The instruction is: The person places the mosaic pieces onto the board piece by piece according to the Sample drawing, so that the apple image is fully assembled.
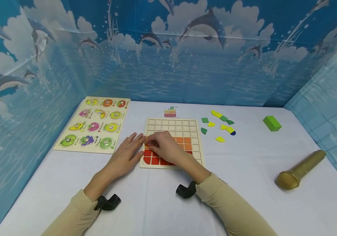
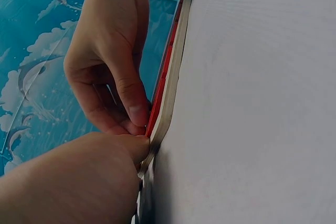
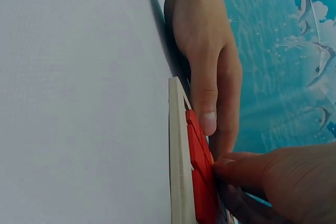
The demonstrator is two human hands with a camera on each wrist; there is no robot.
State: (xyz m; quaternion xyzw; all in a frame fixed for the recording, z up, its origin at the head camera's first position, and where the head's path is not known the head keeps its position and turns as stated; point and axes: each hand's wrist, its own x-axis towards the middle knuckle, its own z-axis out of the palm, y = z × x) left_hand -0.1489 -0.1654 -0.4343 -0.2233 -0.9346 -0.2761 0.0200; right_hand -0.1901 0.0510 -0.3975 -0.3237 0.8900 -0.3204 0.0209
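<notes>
A wooden grid board (image 1: 199,147) lies in front of me, with red tiles (image 1: 155,161) in its near rows and orange tiles (image 1: 187,140) above them. My right hand (image 1: 165,146) is over the board's left part, its thumb and fingertips pinching a small orange tile (image 1: 147,147) at the left column; the fingers hide most of it. Against the board's left edge rests my left hand (image 1: 127,155), fingers extended, its thumb by the near-left side. In the right wrist view the left thumb is close to the red tiles (image 3: 197,142).
Loose green, yellow and blue pieces (image 1: 220,139) are scattered right of the board. A small pattern card (image 1: 171,112) lies behind it. A fruit puzzle board (image 1: 97,152) is at left; a green block (image 1: 272,123) and a gold microphone (image 1: 299,170) are at right.
</notes>
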